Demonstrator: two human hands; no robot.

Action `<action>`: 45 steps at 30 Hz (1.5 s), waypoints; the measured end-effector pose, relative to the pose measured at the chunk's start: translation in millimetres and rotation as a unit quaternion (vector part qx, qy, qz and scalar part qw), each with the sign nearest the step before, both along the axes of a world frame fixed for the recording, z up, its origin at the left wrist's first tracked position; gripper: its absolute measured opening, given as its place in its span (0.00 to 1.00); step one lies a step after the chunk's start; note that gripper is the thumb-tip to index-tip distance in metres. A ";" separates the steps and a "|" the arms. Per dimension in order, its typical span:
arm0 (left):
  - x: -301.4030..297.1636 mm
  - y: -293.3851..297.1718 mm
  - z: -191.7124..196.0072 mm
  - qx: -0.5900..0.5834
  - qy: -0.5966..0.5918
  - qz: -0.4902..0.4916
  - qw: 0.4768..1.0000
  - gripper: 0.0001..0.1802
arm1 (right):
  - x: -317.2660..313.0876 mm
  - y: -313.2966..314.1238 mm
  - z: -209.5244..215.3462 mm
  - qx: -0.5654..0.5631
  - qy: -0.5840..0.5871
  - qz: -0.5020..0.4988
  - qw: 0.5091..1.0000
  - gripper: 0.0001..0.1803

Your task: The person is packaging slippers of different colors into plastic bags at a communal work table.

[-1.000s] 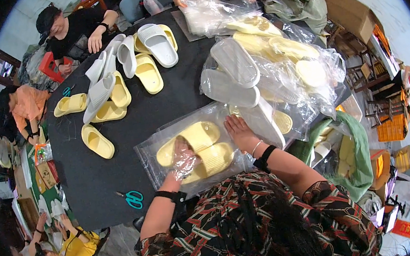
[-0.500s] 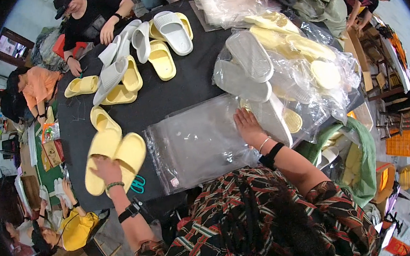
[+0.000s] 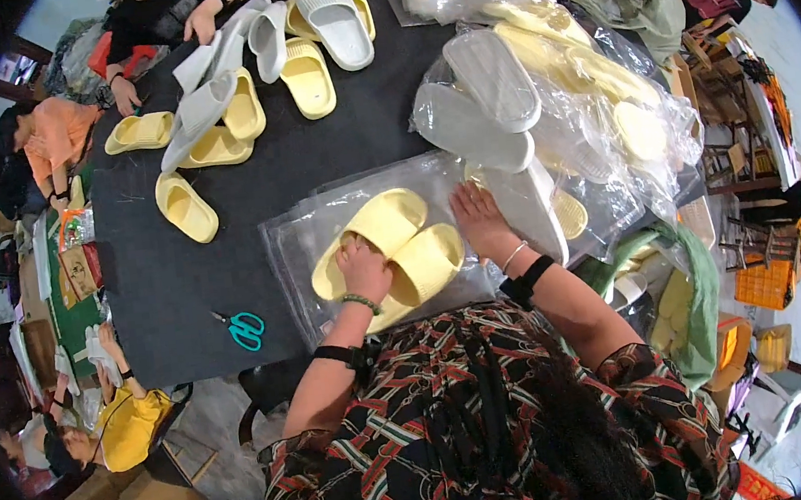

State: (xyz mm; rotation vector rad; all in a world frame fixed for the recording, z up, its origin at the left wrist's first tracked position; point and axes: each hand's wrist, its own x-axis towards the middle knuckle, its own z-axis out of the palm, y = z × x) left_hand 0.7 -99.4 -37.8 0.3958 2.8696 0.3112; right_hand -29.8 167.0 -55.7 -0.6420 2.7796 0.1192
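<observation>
My left hand [image 3: 365, 271] grips a pair of yellow slippers [image 3: 429, 264], its fingers closed at their straps. The pair is over a stack of clear plastic bags [image 3: 293, 234] directly in front of me; I cannot tell whether it touches them. With fingers stretched out, my right hand [image 3: 483, 222] presses flat at the right end of the stack, beside a bagged pale slipper [image 3: 531, 212]. Teal-handled scissors [image 3: 247, 331] lie on the black tabletop [image 3: 158, 310] to the left. A single yellow slipper [image 3: 187, 208] rests farther off on that side.
Loose grey slippers [image 3: 338, 24] and yellow slippers [image 3: 308, 79] are grouped at the far left. Bagged slippers [image 3: 592, 122] pile up on the right, above a green sack [image 3: 695, 307]. Across the table, a person in black [image 3: 163, 19] has both hands near the grey slippers.
My left hand has carried the yellow pair rightward, from beside the scissors to over the bags. The scissors now show fully. My right hand stays on the stack, and the view has shifted slightly.
</observation>
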 end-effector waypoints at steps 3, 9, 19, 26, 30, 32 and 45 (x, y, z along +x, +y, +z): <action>-0.8 -3.1 -10.9 0.016 0.019 0.007 1.000 0.13 | 2.8 3.2 -4.5 -0.056 0.016 -0.009 0.998 0.68; 0.2 -9.3 -15.8 -0.001 0.005 0.012 1.000 0.19 | 20.6 -16.1 37.2 -0.069 0.196 0.055 0.977 0.66; -20.5 -40.6 -9.3 -0.063 -0.010 0.024 0.998 0.20 | 28.9 1.1 24.2 -0.047 -0.124 -0.039 0.990 0.78; -45.2 -143.3 -7.7 -0.130 -0.010 0.201 0.971 0.19 | 29.9 -3.4 22.4 -0.047 -0.119 -0.040 0.991 0.80; -41.8 -188.6 0.2 -0.122 -0.028 0.280 0.952 0.19 | 31.7 -10.3 24.4 -0.069 -0.109 -0.029 0.991 0.80; -38.9 -191.4 6.6 -0.118 0.038 0.306 0.944 0.19 | 31.3 -4.9 26.1 -0.069 -0.107 -0.033 0.991 0.80; -73.4 -446.2 152.8 -0.233 0.082 0.561 0.790 0.35 | 30.3 1.1 28.0 -0.090 -0.115 -0.036 0.989 0.77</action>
